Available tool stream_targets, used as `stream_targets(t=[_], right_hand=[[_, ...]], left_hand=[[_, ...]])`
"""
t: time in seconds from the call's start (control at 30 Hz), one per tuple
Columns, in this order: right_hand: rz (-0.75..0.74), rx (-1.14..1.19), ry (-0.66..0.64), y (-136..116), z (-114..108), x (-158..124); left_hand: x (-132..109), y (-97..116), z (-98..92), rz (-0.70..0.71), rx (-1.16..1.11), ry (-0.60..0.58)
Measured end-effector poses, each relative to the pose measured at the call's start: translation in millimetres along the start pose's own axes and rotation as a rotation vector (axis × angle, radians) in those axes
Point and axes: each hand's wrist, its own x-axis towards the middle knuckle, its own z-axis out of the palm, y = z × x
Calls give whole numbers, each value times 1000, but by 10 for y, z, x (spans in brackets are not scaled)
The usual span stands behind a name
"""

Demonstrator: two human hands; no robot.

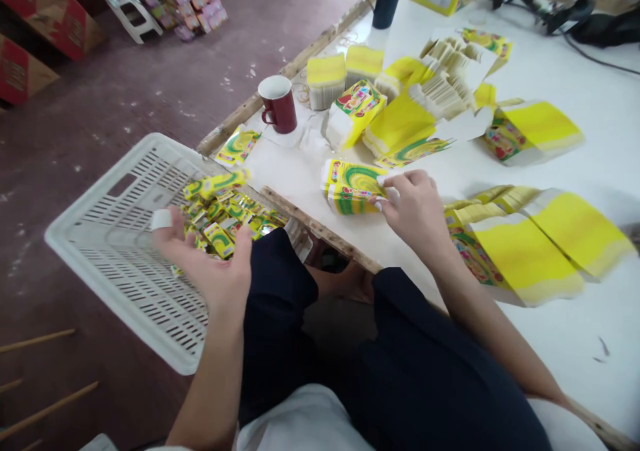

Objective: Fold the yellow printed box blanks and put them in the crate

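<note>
My left hand [205,257] is open over the white plastic basket [125,264], fingers spread and nothing in them; one finger has a white wrap. Beneath and beyond it, small yellow-green packs [220,237] lie heaped in the basket. On the white table [310,151], close to its wooden edge, my right hand [415,207] has thumb and fingers pinched at the right end of yellow-green printed cartons [353,185]. Whether these are one box or a small stack, I cannot tell.
Behind are stacks of yellow cartons [400,127], a dark red mug [279,107] and a dark blue mug [387,1]. More flat cartons [525,251] lie at the right. On the floor stand a white stool [133,14] and cardboard boxes [50,14].
</note>
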Motion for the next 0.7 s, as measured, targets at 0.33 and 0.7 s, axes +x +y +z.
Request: stream_targets(t=[0.33, 0.7], right_hand=[[2, -68, -70, 70, 99, 76], [43, -101, -100, 80, 60, 155]], left_hand=[[-457, 318, 288, -60, -368, -387], [-686, 371, 332, -152, -448, -670]])
